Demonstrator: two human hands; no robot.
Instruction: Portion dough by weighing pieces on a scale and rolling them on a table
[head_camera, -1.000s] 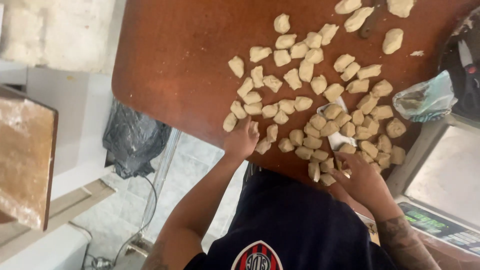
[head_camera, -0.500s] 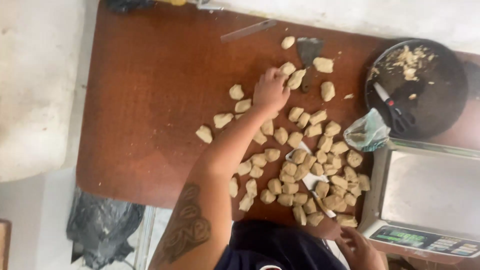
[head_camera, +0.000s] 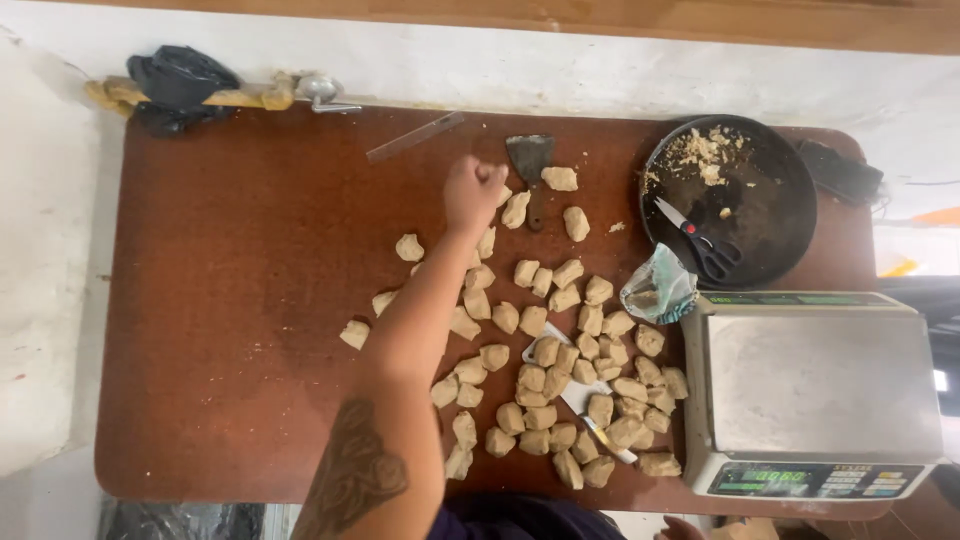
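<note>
The left hand (head_camera: 473, 193) is stretched to the upper middle of the frame, and its grip is closed into a fist; what it holds cannot be seen. It is just beside a dough piece (head_camera: 515, 210) on the brown surface (head_camera: 230, 250), near the scraper (head_camera: 530, 160). The right hand (head_camera: 680, 528) shows only at the bottom edge, so its grip cannot be told.

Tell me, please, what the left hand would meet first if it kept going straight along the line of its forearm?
The left hand, a closed fist, points toward the table's far edge. Directly ahead lies bare brown table, then probably the metal ruler. The scraper sits just right of that line.
</note>
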